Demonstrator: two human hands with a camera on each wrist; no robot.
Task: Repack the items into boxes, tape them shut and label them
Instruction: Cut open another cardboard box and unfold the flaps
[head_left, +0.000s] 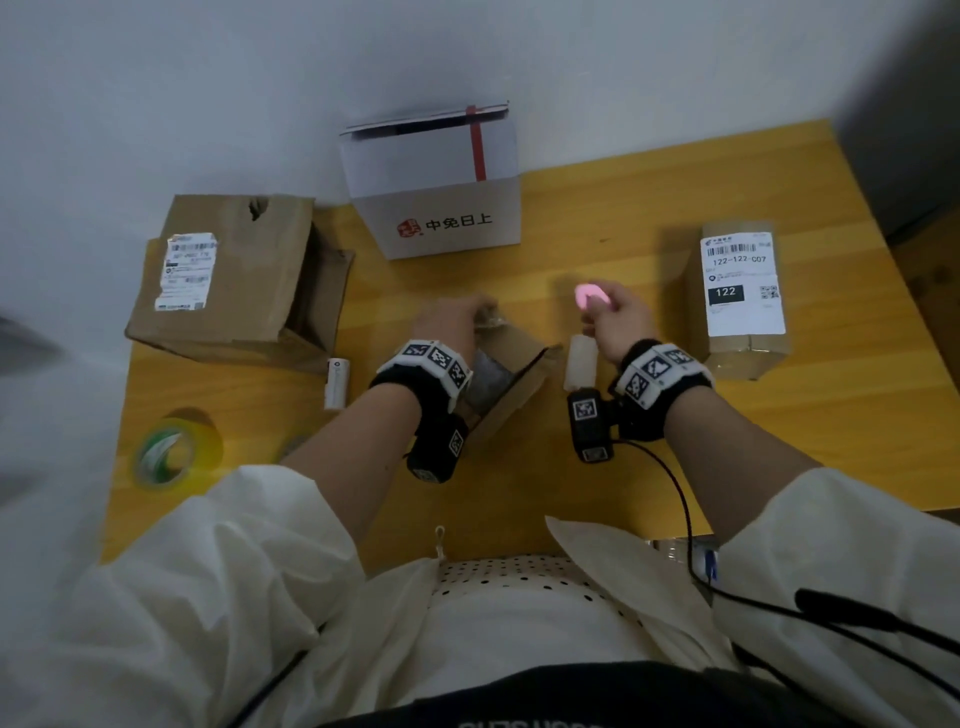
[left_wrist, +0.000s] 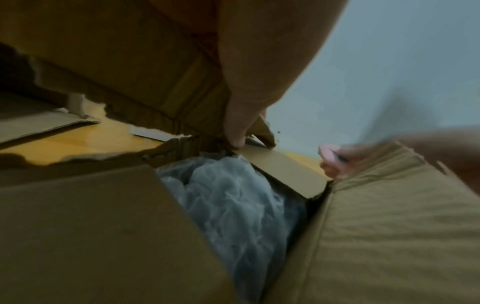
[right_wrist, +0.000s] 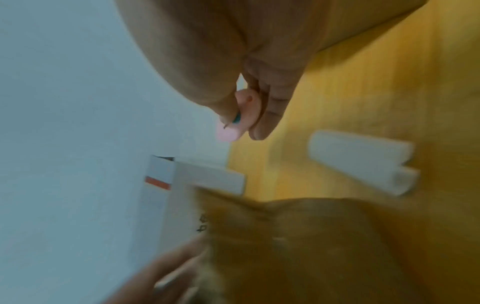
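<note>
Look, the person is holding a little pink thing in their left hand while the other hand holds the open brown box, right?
Not quite. The little pink thing is in the right hand; the left hand holds the open brown box. The head view shows it.

White box (head_left: 441, 221): "中免日上" beside a red seal; brown box's (head_left: 740, 358) shipping label (head_left: 740, 288): "122-122-C07" and "122".

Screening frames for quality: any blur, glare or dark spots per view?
Head view: dim, wide-angle bend, pink tool in the right hand glows overexposed. Left wrist view: dark, the small box soft. Right wrist view: heavy motion blur, the white tube smeared.
</note>
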